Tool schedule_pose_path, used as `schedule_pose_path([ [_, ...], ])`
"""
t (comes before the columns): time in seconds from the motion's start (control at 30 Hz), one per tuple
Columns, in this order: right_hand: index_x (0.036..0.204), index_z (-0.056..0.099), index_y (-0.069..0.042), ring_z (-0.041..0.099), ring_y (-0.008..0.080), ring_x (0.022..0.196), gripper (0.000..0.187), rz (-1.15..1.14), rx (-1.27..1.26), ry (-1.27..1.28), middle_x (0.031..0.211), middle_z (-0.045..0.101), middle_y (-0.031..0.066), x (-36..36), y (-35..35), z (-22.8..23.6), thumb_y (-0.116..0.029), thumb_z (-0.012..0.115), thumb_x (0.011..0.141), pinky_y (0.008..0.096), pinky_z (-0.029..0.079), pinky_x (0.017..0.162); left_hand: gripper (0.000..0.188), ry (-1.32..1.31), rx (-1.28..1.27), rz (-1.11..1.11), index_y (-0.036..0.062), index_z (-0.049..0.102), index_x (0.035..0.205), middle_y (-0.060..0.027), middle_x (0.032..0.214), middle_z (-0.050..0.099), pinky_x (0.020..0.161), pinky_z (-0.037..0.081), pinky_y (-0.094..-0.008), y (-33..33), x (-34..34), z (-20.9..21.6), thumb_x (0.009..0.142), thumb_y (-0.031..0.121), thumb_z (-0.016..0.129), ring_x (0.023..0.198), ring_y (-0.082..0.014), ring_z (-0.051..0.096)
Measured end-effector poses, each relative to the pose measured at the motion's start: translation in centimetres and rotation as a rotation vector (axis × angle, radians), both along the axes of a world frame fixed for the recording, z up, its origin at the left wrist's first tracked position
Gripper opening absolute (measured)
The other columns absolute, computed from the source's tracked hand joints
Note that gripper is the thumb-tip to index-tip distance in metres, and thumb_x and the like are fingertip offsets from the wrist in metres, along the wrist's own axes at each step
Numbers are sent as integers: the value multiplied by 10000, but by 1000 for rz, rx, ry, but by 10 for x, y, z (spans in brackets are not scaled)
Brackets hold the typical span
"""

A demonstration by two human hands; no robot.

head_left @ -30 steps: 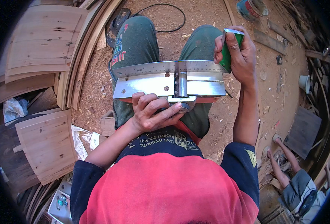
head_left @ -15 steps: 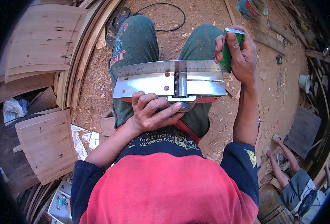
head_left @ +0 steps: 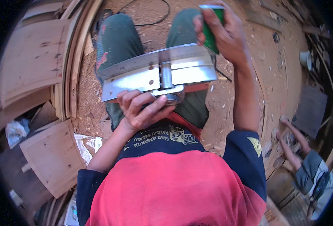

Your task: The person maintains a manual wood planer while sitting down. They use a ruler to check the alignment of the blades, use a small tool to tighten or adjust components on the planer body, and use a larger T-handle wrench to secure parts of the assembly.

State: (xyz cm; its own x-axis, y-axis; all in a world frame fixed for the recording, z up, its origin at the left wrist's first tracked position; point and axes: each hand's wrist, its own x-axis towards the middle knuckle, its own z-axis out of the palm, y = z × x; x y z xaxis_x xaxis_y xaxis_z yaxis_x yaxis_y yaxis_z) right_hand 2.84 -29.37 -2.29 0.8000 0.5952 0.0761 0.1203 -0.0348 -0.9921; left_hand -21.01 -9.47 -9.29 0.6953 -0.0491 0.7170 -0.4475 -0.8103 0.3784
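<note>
In the head view, the left hand grips the near side of a planer, its fingers bent over the edge. The planer sits over the person's lap with its shiny metal sole facing up, a dark slot and a roller crossing the middle. The right hand is closed around the green handle of a metal square, whose ruled blade runs lengthwise along the sole's far side. A black cable curls on the shaving-strewn floor beyond the knees; a pale wooden panel lies at left.
</note>
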Motion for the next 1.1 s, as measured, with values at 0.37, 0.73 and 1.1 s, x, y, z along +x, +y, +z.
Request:
schedule_pose_path([
  [0.37,1070,552,-21,660,143,610,354,43,111,-58,777,653,57,13,10,-5,-370,586,1110,307,541,558,553,38,77,-36,182,752,1138,-1,1002,602,879,435,-419,5,0,0,666,295,1017,953,-251,560],
  [0.73,1125,580,30,711,398,899,442,-112,28,-370,924,696,264,20,9,-19,-408,599,1073,483,541,808,541,33,118,-58,132,749,1150,-43,1024,592,877,456,-448,10,3,-4,705,292,1010,982,-270,560],
  [1.1,1200,587,44,702,407,1022,429,-94,95,-407,1044,707,288,22,14,-26,-369,594,1086,485,536,897,551,9,101,-46,165,744,1172,-29,1039,594,897,448,-455,10,1,-12,706,309,999,993,-267,562],
])
